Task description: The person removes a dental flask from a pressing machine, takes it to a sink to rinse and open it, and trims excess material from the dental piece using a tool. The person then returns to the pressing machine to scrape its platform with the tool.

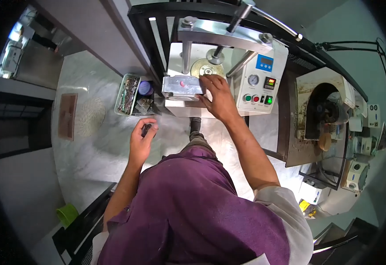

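While the person's R hand (221, 98) is up at the press (228, 36), fingers (215, 82) clamped on the R end of a metal block (173, 84), the L hand (142, 137) is lower down and further L, w/ a small dark object (146, 129) pinched btwn thumb and fingers.

The block lies at the front L of the press, w/ a red mark on its upper face. R thumb is at its near edge, the other fingers at the far R corner, so only that end is btwn them; the rest sticks out past the fingertips, to the L. Just beyond it is a round plate (196, 70) on the pale base (175, 57), w/ the screw foot (215, 55) overhead. To the R of the hand, the control panel (255, 86) has a gauge, lit displays & push-buttons.

Nearest the L hand: a bin (117, 98) of thin mixed pieces, w/ a purple container (145, 88) next to it.

Hard to see: the block's R end is under the fingers, its underside is out of sight, and I can't tell how much of its weight the hand carries. The dark object is mostly covered by the L fingers, so can't say what it is. Panel digits too small to read. Top of the press is cut off, & the purple apron (188, 194) hides most of the legs.
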Available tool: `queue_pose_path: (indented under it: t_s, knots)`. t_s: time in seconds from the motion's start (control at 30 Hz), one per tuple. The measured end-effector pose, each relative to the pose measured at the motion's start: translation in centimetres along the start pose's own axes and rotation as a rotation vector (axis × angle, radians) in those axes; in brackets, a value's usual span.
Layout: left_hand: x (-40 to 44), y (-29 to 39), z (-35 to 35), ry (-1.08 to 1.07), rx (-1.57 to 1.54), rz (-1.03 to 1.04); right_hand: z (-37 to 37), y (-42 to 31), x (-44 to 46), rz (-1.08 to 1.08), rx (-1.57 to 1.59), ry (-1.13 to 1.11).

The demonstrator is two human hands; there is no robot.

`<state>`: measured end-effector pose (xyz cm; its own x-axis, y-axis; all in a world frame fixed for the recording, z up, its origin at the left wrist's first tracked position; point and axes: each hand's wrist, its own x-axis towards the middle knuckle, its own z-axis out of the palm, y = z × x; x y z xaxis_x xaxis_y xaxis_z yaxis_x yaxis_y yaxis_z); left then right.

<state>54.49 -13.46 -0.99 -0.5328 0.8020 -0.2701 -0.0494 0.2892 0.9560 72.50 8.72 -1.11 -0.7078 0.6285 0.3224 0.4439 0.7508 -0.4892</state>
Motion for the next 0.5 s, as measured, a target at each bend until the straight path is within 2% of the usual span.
queue_pose_path:
  t_s: [0.07, 0.13, 0.2, 0.27, 0.3, 0.37, 0.47, 0.5]
  knots:
    - [-1.1, -1.5, -1.9, 0.01, -0.048, -0.074, -0.7, -1.0, -0.3, -0.023, -0.051, 0.093]
    - [-2.0, -5.5, -4.8, 0.024, -0.59, -0.213, -1.0, -2.8, -1.4, 0.0, 0.03, 0.277]
    - [-3.6, -6.6, -6.8, 0.035, -0.698, -0.254, -0.1, -4.7, -3.2, -0.037, 0.097, 0.31]
    - [-5.7, -5.2, -7.4, 0.22, -0.52, -0.238, 2.5, -7.2, -4.9, -0.048, 0.329, 0.175]
    - [-6.4, -5.4, -8.1, 0.226, -0.538, -0.233, 3.4, -9.7, -5.3, 0.05, 0.493, -0.003]
    - [-7.2, -3.8, -9.2, 0.134, -0.563, -0.218, 6.2, -14.6, -6.1, 0.301, 0.836, -0.361]
    - [-8.2, -3.7, -11.0, 0.084, -0.59, -0.183, 9.9, -19.6, -6.3, 0.526, 1.262, -0.557]
    - [-8.2, -3.9, -11.7, 0.03, -0.603, -0.153, 10.8, -20.6, -6.1, 0.521, 1.26, -0.571]
